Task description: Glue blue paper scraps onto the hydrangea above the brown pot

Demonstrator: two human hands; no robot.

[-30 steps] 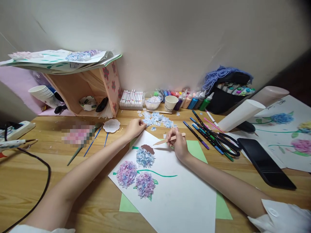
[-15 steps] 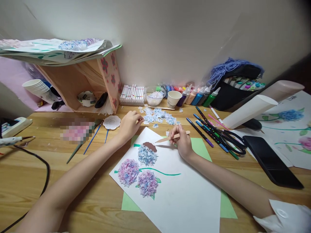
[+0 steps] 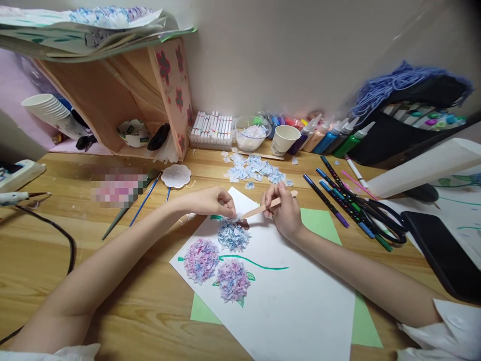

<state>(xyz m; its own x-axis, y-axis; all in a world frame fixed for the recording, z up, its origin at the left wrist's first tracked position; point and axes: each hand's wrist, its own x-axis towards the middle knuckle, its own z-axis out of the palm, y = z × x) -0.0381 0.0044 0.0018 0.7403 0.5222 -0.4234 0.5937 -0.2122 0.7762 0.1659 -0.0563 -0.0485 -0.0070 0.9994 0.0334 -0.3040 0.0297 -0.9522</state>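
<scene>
Wooden stick (image 3: 269, 206) gripped in right hand (image 3: 286, 214); left hand (image 3: 210, 201) pinching paper scrap (image 3: 236, 217).

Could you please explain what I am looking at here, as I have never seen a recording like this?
One camera, worn on a person's head, looks down at their bare hands over a wooden desk. The left hand presses a paper scrap onto the blue flower on a white sheet. The right hand holds a wooden stick, tip at the same flower. Nearby lie loose scraps, pens, scissors and a paper cup.
</scene>
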